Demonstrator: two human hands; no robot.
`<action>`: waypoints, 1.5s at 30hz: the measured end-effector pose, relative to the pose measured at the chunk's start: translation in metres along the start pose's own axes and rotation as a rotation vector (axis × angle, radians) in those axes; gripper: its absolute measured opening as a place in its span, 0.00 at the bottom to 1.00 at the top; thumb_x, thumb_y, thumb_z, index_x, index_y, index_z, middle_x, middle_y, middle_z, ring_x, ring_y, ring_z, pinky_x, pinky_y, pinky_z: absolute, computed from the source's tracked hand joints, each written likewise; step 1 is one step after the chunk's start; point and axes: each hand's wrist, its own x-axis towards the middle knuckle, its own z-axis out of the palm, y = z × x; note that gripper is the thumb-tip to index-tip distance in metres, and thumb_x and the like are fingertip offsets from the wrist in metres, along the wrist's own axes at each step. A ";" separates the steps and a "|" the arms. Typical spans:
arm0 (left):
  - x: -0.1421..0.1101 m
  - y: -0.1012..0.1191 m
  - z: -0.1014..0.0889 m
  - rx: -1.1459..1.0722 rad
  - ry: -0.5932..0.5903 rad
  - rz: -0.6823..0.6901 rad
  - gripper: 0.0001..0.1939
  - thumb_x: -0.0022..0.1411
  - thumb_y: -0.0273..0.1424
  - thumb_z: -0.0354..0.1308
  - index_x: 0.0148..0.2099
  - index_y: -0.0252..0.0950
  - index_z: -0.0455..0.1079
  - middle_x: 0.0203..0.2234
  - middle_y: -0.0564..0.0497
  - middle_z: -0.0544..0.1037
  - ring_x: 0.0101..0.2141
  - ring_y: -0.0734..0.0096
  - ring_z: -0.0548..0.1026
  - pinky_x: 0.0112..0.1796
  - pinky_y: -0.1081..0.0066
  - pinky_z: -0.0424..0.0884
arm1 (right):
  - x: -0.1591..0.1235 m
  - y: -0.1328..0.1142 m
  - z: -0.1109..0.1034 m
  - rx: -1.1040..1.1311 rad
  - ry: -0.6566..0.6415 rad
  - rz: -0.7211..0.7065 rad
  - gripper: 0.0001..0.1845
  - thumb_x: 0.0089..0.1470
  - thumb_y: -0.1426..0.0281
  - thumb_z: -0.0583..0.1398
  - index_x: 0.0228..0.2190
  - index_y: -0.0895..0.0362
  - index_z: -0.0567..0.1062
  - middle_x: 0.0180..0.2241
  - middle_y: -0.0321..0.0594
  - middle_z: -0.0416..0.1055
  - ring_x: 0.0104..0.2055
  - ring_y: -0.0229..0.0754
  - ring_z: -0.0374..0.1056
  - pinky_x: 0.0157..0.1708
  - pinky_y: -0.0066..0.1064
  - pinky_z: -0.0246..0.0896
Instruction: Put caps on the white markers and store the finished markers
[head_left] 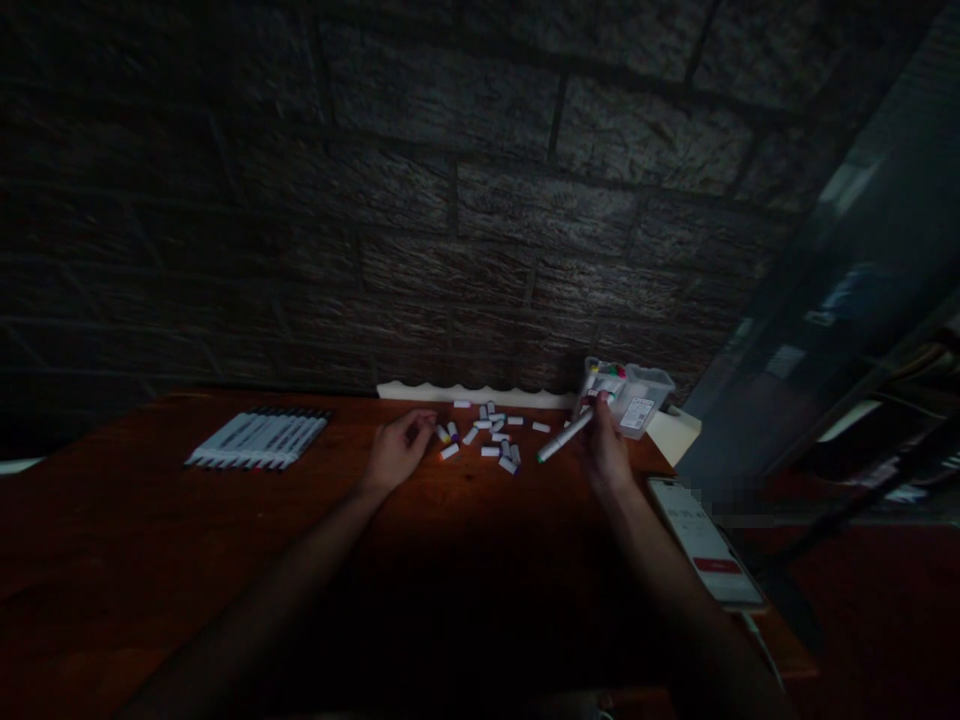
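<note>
In the head view, my right hand [607, 450] is closed round a white marker [564, 439], which slants down to the left and shows green at its lower end. My left hand [397, 452] rests low over the table at the left of a scatter of white marker caps [491, 452]. Its thumb and fingertips come together in a pinch beside a cap with a yellow end [442, 434]; whether anything is between them is too dark to make out. Several caps have coloured ends.
A row of white markers [259, 440] lies on the wooden table [300, 560] at the left. Behind my right hand stands a clear plastic box [646, 385] with colourful items inside. A lit phone [709, 545] with a cable lies at the right edge. A brick wall [480, 250] borders the back.
</note>
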 end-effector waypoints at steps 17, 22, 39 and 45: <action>-0.001 0.000 0.001 -0.034 -0.034 0.004 0.18 0.63 0.40 0.50 0.45 0.35 0.73 0.41 0.46 0.81 0.39 0.64 0.79 0.42 0.68 0.73 | 0.014 -0.028 -0.020 -0.085 0.076 -0.342 0.24 0.48 0.62 0.65 0.48 0.43 0.70 0.44 0.32 0.74 0.26 0.28 0.64 0.23 0.20 0.57; -0.001 -0.001 0.002 -0.027 -0.032 0.002 0.17 0.63 0.41 0.50 0.45 0.36 0.73 0.40 0.47 0.81 0.39 0.64 0.79 0.41 0.68 0.73 | 0.013 -0.028 -0.020 -0.117 0.032 -0.290 0.26 0.47 0.60 0.65 0.49 0.45 0.69 0.45 0.34 0.74 0.25 0.28 0.64 0.23 0.20 0.58; 0.000 -0.003 0.004 -0.005 -0.067 0.006 0.19 0.62 0.42 0.49 0.46 0.36 0.73 0.38 0.47 0.81 0.37 0.63 0.79 0.39 0.68 0.73 | 0.028 -0.039 -0.036 -0.190 -0.071 -0.460 0.37 0.54 0.60 0.61 0.62 0.37 0.53 0.57 0.39 0.62 0.48 0.39 0.70 0.39 0.31 0.69; 0.000 -0.005 0.004 0.018 -0.064 0.034 0.18 0.63 0.41 0.49 0.45 0.36 0.73 0.40 0.47 0.81 0.40 0.63 0.79 0.43 0.68 0.72 | 0.029 -0.038 -0.031 -0.162 -0.160 -0.482 0.32 0.56 0.60 0.60 0.59 0.37 0.58 0.66 0.38 0.48 0.63 0.46 0.56 0.57 0.47 0.59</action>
